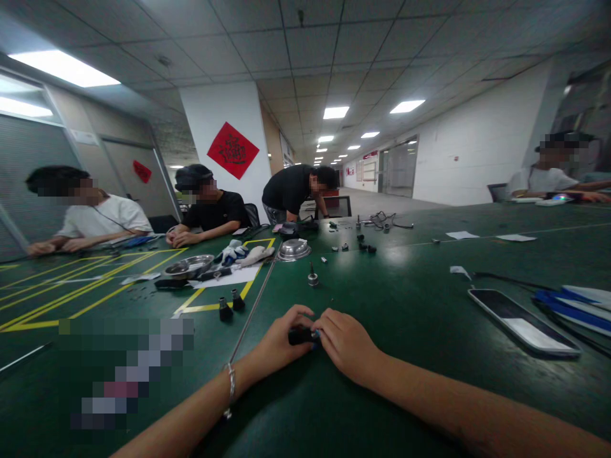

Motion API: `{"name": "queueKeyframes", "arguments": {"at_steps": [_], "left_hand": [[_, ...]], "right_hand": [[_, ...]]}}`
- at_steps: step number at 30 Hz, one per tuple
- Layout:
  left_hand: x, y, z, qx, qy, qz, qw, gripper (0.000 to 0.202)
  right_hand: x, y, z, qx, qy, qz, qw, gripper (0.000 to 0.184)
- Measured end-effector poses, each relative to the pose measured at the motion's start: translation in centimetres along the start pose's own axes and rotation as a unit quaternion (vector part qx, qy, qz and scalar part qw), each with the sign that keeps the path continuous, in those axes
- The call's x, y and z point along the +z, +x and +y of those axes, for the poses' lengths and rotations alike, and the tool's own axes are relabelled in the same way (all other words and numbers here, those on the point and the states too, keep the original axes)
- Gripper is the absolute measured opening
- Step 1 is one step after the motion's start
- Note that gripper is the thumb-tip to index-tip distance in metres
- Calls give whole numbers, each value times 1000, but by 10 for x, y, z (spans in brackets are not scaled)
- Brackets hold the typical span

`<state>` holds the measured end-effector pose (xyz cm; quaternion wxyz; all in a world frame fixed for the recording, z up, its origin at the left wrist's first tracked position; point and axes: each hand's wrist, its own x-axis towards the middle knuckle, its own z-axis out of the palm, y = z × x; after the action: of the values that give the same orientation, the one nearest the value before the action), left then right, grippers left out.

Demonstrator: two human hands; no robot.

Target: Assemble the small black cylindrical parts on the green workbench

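Both my hands rest on the green table [405,299] at the near middle, pinched together on a small black part [300,336] with a bit of blue at its right end. My left hand [279,343], with a bracelet at the wrist, closes its fingers over the part's left side. My right hand [346,343] closes over its right side. Most of the part is hidden under the fingers. Two small black cylinders [230,304] stand just beyond my left hand. A small metal piece [312,277] stands further out.
A smartphone [522,321] lies at the right beside blue-and-white tools [580,305]. A thin metal rod [251,312] runs toward two metal bowls [189,266] and gloves [243,254]. Small parts are scattered at the far middle. Several people sit or bend over the table's far sides.
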<state>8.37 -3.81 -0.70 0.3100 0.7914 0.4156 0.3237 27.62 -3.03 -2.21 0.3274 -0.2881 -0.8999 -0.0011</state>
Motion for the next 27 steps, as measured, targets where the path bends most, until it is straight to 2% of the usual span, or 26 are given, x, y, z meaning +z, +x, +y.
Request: {"name": "queueKeyframes", "arguments": {"at_steps": [14, 19, 24, 27], "left_hand": [[-2, 0, 2, 15, 38, -20, 999, 24], [-3, 0, 1, 17, 57, -25, 998, 23], [-3, 0, 2, 20, 82, -30, 996, 23], [-2, 0, 3, 18, 98, -33, 995, 21]], "right_hand": [[-4, 0, -3, -13, 46, -8, 999, 23], [-5, 1, -3, 26, 39, -31, 998, 19], [-4, 2, -3, 72, 23, -57, 996, 23], [-5, 1, -4, 75, 26, -65, 995, 24]]}}
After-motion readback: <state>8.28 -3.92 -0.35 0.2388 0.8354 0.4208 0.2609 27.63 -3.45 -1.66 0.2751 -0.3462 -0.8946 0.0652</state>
